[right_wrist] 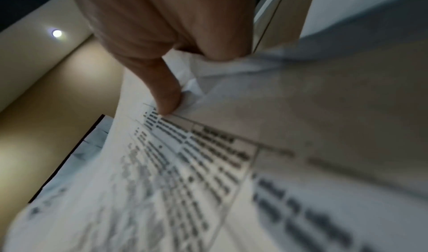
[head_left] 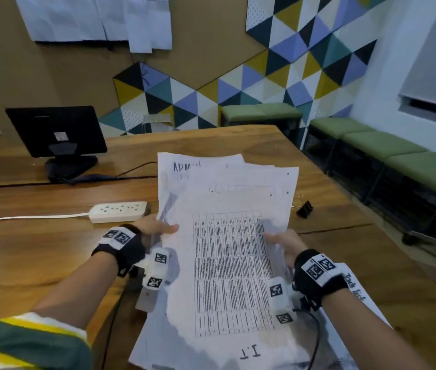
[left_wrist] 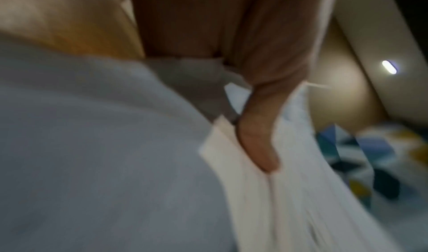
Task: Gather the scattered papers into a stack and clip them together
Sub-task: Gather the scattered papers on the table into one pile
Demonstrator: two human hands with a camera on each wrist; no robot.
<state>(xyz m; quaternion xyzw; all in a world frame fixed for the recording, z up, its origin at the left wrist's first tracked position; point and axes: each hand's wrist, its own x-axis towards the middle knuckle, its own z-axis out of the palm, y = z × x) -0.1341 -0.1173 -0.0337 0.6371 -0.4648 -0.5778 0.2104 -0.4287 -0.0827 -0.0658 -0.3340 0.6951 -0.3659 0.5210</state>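
Both hands, left hand (head_left: 158,227) and right hand (head_left: 286,243), pinch the uneven papers (head_left: 227,249) by opposite side edges, likely to square them; binder clip (head_left: 305,208) waits near the table's (head_left: 51,236) right edge.

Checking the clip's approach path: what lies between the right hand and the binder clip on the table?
In the head view, only bare wooden table separates the right hand from the binder clip.

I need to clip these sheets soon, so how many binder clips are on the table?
1. A black binder clip lies on the wooden table, just right of the held papers. The papers cover much of the table, so another could be hidden beneath.
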